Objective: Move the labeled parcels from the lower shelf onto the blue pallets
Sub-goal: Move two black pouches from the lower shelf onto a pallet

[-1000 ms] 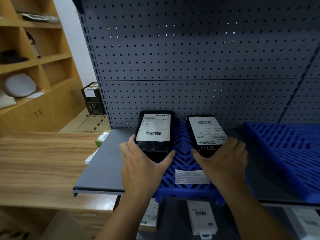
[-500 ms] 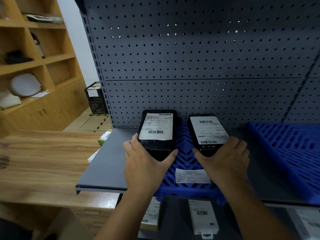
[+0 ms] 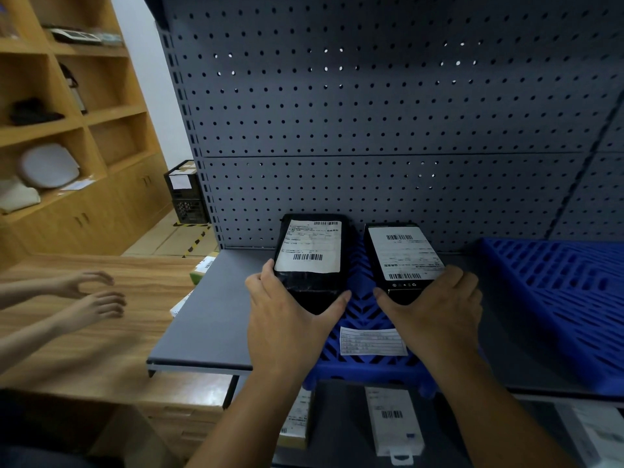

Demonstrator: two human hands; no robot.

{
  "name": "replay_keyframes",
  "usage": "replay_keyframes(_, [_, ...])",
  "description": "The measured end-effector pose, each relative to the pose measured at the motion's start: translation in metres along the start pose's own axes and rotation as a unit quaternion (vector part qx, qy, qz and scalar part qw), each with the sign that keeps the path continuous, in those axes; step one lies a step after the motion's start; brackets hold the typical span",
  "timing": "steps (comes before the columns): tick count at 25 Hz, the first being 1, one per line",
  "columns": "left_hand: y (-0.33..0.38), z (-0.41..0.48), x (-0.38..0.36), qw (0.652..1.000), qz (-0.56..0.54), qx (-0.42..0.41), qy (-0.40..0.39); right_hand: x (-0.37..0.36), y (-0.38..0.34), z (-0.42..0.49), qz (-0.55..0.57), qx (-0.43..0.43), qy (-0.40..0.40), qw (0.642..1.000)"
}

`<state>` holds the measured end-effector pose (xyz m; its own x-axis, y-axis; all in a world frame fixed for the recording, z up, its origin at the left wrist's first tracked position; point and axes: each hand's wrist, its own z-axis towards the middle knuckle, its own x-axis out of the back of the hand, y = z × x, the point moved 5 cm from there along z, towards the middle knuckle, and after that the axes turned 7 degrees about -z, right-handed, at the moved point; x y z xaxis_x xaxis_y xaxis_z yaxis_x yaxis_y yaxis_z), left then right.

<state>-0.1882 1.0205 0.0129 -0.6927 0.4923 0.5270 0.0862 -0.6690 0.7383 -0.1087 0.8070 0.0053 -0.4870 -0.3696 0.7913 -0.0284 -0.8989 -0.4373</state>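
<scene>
We take this for a parcel stockroom or small warehouse. A grey perforated metal back panel (image 3: 388,113) rises behind a flat grey metal shelf (image 3: 209,315), racking of the storeroom kind. On it lie a blue plastic grid pallet (image 3: 363,309) and a second blue pallet (image 3: 557,282) to its right. A black film-wrapped parcel (image 3: 309,248) and a black boxed parcel (image 3: 401,258) on the first carry white barcoded shipping labels, and a white labelled carton (image 3: 393,420) lies on the lower shelf (image 3: 337,417). A black plastic crate (image 3: 187,194) stands by yellow-and-black striped floor tape (image 3: 196,239).
</scene>
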Motion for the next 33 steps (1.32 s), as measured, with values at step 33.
replay_keyframes(33, [0.011,-0.008,-0.013,1.0,-0.012,-0.008,0.014,0.003,0.002,-0.002,-0.003,0.004,0.007,1.0])
